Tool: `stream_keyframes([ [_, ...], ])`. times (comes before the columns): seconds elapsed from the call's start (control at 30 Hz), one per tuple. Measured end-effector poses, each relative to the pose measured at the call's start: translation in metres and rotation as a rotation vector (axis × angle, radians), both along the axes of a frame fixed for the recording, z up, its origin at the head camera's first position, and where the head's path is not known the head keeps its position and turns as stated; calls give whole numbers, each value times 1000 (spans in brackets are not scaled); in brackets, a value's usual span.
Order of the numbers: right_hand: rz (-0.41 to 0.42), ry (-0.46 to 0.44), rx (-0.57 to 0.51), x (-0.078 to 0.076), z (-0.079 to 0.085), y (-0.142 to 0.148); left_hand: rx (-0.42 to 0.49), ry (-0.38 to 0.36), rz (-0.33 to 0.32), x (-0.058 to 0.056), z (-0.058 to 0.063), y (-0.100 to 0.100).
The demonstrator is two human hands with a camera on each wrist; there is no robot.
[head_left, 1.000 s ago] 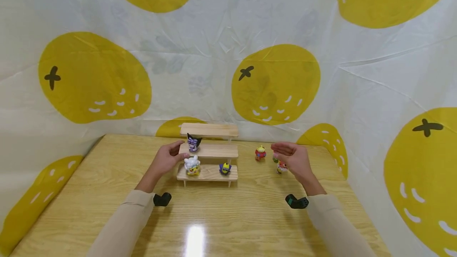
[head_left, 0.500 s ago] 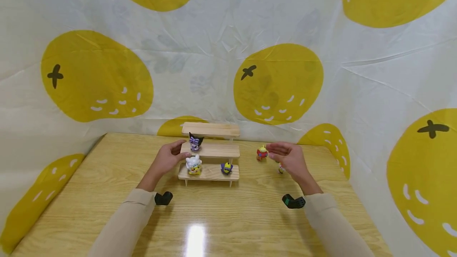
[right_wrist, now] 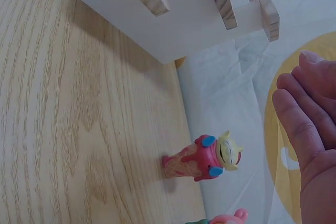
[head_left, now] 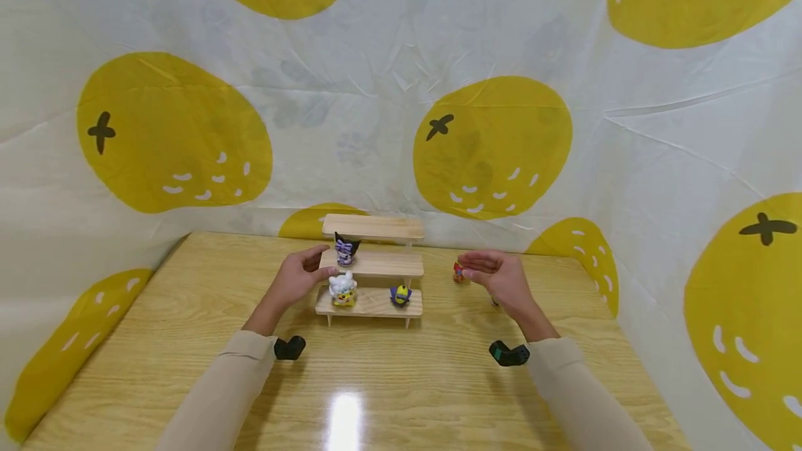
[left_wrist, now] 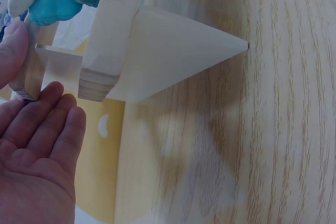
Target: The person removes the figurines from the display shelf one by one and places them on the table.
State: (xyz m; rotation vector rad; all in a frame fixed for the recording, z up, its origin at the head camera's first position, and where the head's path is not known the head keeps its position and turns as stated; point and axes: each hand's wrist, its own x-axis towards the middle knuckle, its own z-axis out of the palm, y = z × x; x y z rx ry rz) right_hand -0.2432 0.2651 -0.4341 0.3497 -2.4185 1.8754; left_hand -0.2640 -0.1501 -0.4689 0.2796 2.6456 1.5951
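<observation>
My left hand [head_left: 302, 277] grips the left end of a three-tier wooden display stand [head_left: 388, 264], thumb on one side of the middle shelf and fingers on the other. Near that hand sit a purple-and-black figurine [head_left: 344, 250] on the middle shelf and a white-and-yellow figurine [head_left: 342, 289] on the bottom shelf. Farther right on the bottom shelf is a yellow-and-blue figurine [head_left: 400, 296]. My right hand [head_left: 501, 282] hovers with nothing in it, beside a standing red figurine with a pale three-eyed alien head [right_wrist: 202, 157]. In the head view this hand partly hides that figurine.
A pink-and-green figurine [right_wrist: 231, 217] shows at the lower edge of the right wrist view. Translucent side panels [left_wrist: 168, 51] hold up the shelves. Behind the wooden table [head_left: 401, 381] hangs a white cloth [head_left: 351, 138] printed with yellow fruit.
My right hand has moved left toward the red alien figurine, now covering part of it and nearly all of the figurines behind. My left hand stays at the stand.
</observation>
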Motion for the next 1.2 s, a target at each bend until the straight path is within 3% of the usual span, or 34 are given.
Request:
stream_keyframes([
  [1.2, 92, -47, 14, -6, 6, -32, -1, 14, 3, -1, 0, 0],
])
